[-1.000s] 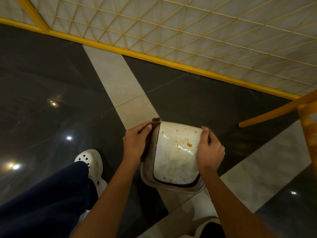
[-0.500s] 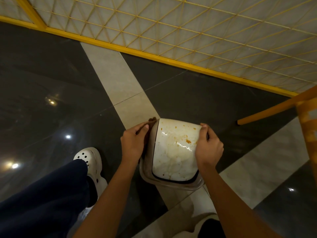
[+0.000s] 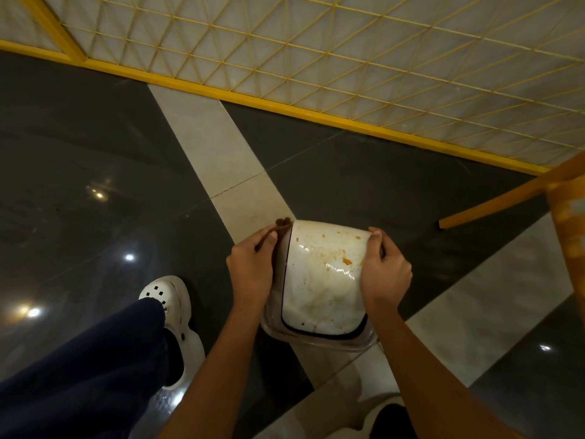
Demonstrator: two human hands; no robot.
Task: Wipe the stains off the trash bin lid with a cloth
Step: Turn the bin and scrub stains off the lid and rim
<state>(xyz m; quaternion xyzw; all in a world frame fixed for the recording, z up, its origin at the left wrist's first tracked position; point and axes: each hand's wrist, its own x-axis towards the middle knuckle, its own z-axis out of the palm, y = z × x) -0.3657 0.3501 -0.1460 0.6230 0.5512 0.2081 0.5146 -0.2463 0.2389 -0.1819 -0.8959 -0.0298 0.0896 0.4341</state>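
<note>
Head view, single frame.

Trash bin lid [image 3: 319,280]: white, domed, sitting low in the centre of the frame on a clear-rimmed bin [image 3: 316,339]. Orange stains [image 3: 347,261] are showing across its upper right part, with fainter brownish smears running toward its lower edge.

Left hand [image 3: 251,270]: forearm is coming in from the bottom centre, wrist straight, back of the hand facing the camera. Fingers are curling along the lid's left side and pinching a brown cloth [image 3: 280,227]. Only a small bunch of it is peeking out above the fingertips, at the lid's upper left corner. How much cloth lies under the palm cannot be told.

Right hand [image 3: 384,274]: forearm is entering from the lower right. Fingers are wrapping over the lid's right edge, thumb lying on its upper right corner, gripping it.

Surroundings: a dark trouser leg [image 3: 82,375] and a white clog [image 3: 167,296] are occupying the lower left. A yellow lattice panel [image 3: 316,52] is spanning the top, and an orange wooden leg [image 3: 493,204] is slanting in at the right edge. The floor [image 3: 95,153] is glossy dark tile with pale strips.
</note>
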